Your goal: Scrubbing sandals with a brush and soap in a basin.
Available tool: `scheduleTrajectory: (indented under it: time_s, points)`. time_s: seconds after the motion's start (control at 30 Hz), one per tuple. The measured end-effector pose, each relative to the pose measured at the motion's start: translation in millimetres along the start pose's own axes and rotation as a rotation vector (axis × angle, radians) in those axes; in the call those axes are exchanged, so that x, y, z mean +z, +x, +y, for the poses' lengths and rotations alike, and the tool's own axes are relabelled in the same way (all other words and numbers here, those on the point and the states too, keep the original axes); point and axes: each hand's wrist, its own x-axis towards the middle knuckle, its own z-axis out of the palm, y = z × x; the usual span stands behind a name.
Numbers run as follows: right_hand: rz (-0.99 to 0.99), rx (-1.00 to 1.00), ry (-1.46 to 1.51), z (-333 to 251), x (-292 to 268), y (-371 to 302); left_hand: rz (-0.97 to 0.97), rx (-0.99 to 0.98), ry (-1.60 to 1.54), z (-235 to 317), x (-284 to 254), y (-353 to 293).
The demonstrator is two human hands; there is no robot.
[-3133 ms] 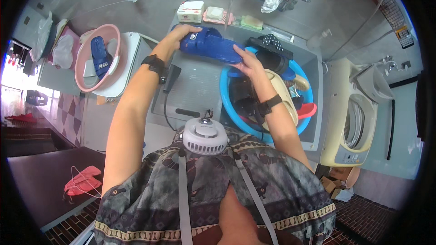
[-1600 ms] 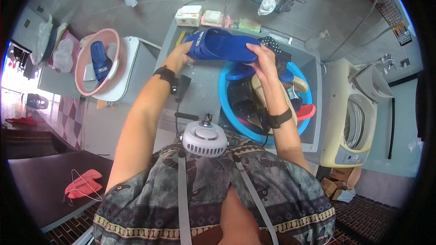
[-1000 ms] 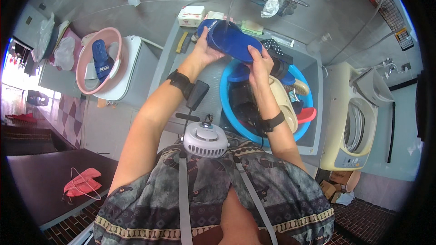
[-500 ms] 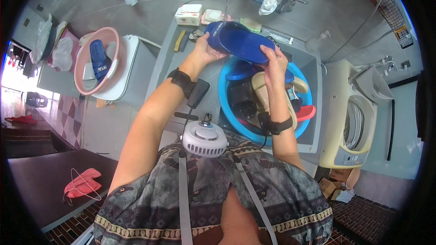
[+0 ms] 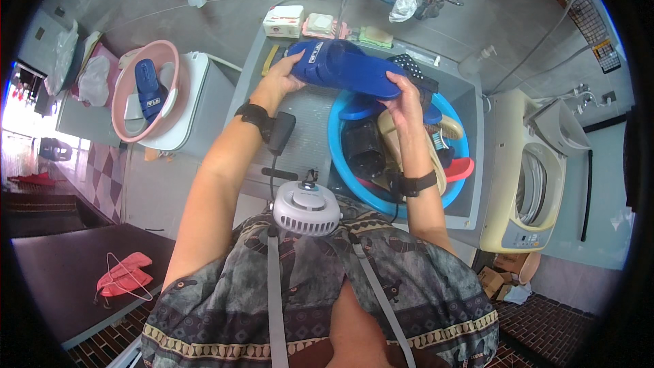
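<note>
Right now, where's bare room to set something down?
On the sink floor, left of the blue basin and nearer you than the held blue slipper; also on the dark surface at your left, around the red item. Crowded: the basin itself, packed with footwear.

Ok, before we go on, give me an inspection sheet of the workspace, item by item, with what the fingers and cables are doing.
Surface: grey sink, which looks wet.
Job's things: blue slipper, held up over the sink; a water stream falls toward it.
Clutter: dark and beige footwear in the blue tub; white box and soap along the sink's far edge.
Left hand: gripping the slipper's strap end.
Right hand: gripping its other end.
Cables: thin black cord leading from the black box at the left wrist.
Surroundings: cream washing machine to the right; pink basin with a second blue slipper to the left.
</note>
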Motion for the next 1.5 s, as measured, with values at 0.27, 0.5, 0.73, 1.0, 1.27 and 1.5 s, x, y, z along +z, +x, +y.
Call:
scheduleTrajectory:
  time_s: [0.27,0.5,0.73,1.0,1.27,1.5]
  points:
    - [-0.031,0.027,0.034,26.2,11.5,20.1,0.133,0.219,0.086,20.6,-38.6,4.4]
    - [-0.106,0.119,0.083,70.0,27.0,51.6,0.154,0.458,0.118,45.7,-42.3,-4.9]
    - [0.042,0.246,0.010,81.7,50.9,50.6,0.400,0.598,0.222,41.8,-15.4,-42.0]
    - [0.149,0.230,-0.024,71.9,21.7,65.3,0.192,0.381,0.444,41.4,-25.0,-41.3]
    - [0.201,-0.144,-0.213,11.3,4.7,31.4,-0.072,0.257,0.463,9.9,-17.9,-5.1]
    - [0.321,-0.162,-0.222,-13.7,-49.3,26.8,-0.127,0.021,0.453,-17.1,23.7,6.0]
